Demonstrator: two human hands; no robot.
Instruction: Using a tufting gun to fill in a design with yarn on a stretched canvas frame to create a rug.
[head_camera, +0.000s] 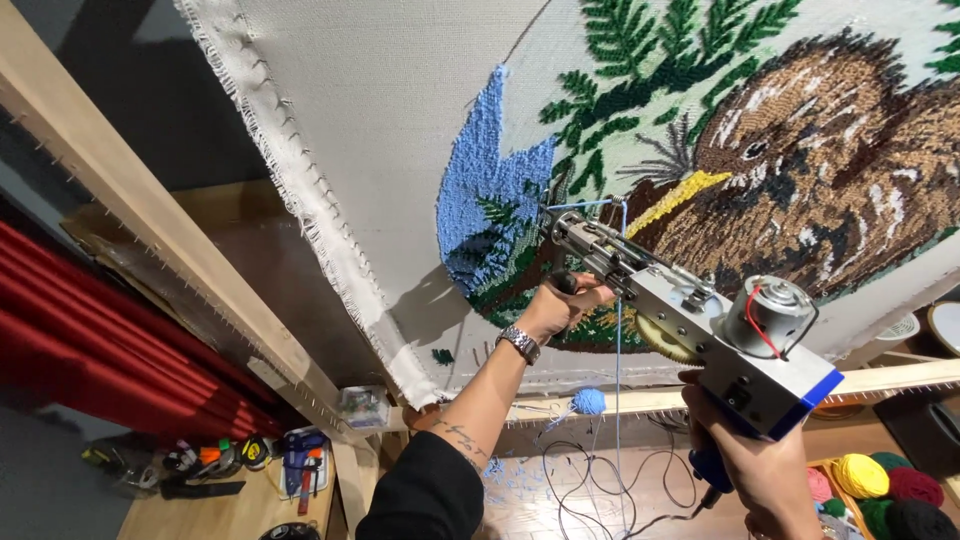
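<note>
My right hand (752, 462) grips the blue handle of a metal tufting gun (690, 318), whose needle tip touches the stretched cloth (390, 120) beside the blue tufted patch (490, 190). My left hand (558, 304), with a wristwatch, holds the gun's front grip under the barrel. A light blue yarn (617, 330) runs from the needle down to a blue yarn ball (588, 401). The cloth shows a brown bird (820, 170) with a yellow beak among green fern leaves.
The cloth is tacked on a wooden frame (130, 200). Red curtain (90, 340) hangs at left. Tools and small items (260, 460) lie on the floor below, with black cables (600, 490) and yarn balls (870, 485) at lower right.
</note>
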